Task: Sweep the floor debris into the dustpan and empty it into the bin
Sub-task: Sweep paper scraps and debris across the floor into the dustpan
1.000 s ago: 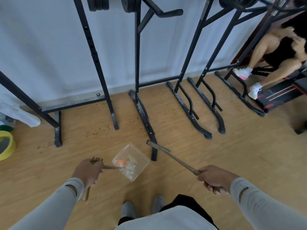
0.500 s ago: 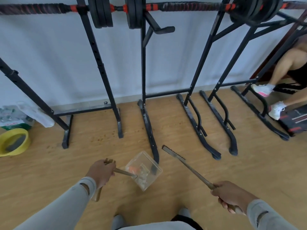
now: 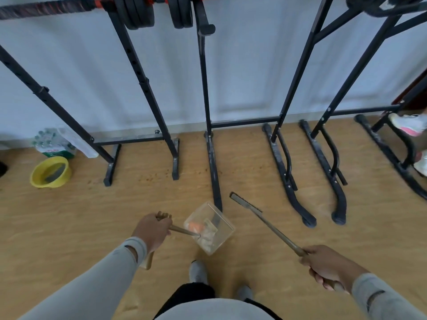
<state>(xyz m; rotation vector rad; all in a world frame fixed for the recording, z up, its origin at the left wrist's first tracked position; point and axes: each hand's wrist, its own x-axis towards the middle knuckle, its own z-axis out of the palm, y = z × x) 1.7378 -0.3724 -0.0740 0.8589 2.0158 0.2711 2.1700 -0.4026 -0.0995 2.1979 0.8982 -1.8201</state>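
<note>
While your left hand [image 3: 151,232] grips the full dustpan [image 3: 209,227] and your right hand [image 3: 328,265] grips the broom [image 3: 265,224], tipping spills bits before the yellow bin [image 3: 50,172].

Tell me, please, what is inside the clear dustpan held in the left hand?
The dustpan holds an orange piece and pale crumpled scraps heaped toward its handle end. Whatever lies beneath that heap is covered, and finer dust cannot be made out.
</note>
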